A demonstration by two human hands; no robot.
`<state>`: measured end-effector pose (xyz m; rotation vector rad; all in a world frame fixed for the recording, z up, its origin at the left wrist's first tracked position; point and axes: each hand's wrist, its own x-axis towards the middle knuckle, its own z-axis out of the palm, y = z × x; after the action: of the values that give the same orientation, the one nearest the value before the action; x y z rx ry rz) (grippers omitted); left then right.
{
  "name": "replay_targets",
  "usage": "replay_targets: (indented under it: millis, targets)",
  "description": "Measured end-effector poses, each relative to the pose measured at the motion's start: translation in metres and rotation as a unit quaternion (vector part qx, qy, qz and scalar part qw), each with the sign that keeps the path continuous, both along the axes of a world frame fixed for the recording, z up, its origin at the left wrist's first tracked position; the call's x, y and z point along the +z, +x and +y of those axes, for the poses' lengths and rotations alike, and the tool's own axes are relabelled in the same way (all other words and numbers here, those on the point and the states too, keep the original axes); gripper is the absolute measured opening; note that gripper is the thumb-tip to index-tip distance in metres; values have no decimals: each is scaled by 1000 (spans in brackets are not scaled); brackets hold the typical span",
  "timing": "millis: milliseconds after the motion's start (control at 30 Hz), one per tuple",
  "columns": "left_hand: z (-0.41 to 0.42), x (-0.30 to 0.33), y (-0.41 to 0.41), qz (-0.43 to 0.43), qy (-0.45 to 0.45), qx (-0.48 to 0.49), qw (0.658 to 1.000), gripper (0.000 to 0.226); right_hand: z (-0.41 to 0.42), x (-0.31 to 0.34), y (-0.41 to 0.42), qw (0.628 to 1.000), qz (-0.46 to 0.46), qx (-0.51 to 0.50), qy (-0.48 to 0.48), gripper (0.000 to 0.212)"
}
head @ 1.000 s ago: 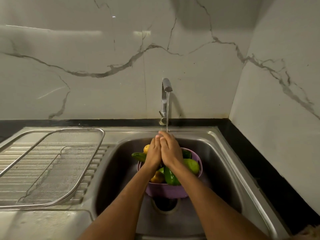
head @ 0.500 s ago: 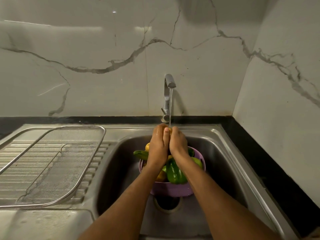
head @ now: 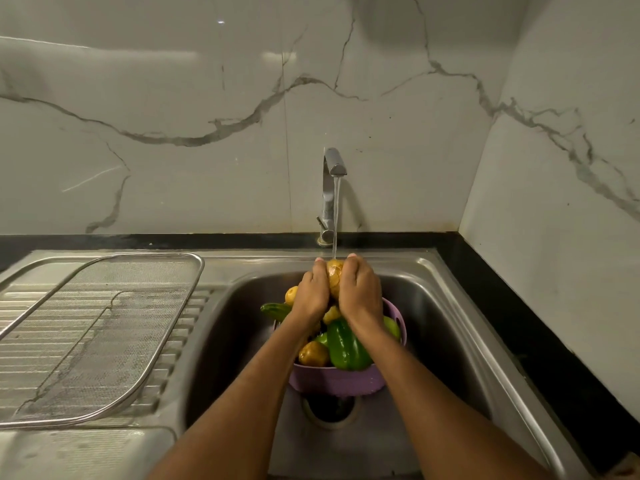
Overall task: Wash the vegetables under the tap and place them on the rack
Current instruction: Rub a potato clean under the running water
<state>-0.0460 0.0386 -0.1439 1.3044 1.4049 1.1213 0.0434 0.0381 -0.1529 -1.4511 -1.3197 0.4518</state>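
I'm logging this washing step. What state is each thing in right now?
tap: running
potato: under the stream, held
left hand: grips the potato
right hand: grips the potato
purple colander: in the sink, full of vegetables
mesh rack: bare, on the drainboard

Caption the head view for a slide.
Both hands rub a potato under the running tap, above a purple colander of vegetables.

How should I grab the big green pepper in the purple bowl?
Grip the big green bell pepper around its wide middle, coming from above and the near side. It lies lengthwise on top of the pile in the purple plastic bowl, with that side bare; the hands crowd its far end.
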Motion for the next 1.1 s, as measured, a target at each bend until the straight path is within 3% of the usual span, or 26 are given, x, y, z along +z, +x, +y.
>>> replay_targets:
  millis: [67,200,333,500,700,900,1100]
  targets:
    - [-3,-4,0,-20,51,13,998,58,6,1,-3,999,46,-12,0,45]
    - [-9,-16,2,-67,104,-77,989,44,16,0,3,993,121,-11,-8,51]
    - [-10,-19,4,-23,128,-98,987,50,16,0,7,986,167,-2,-27,49]
    - [-12,-20,6,31,106,-42,993,49,15,-1,8,984,157,16,-83,48]
    - [-11,-23,9,7,60,-12,998,74,14,-6,10,990,103,7,-94,51]
    - [-14,-14,4,-25,0,-57,998,38,19,-11,12,980,119,22,-158,54]
    - [-21,1,-6,-48,8,-119,992,31,18,-1,10,964,207,47,-163,45]
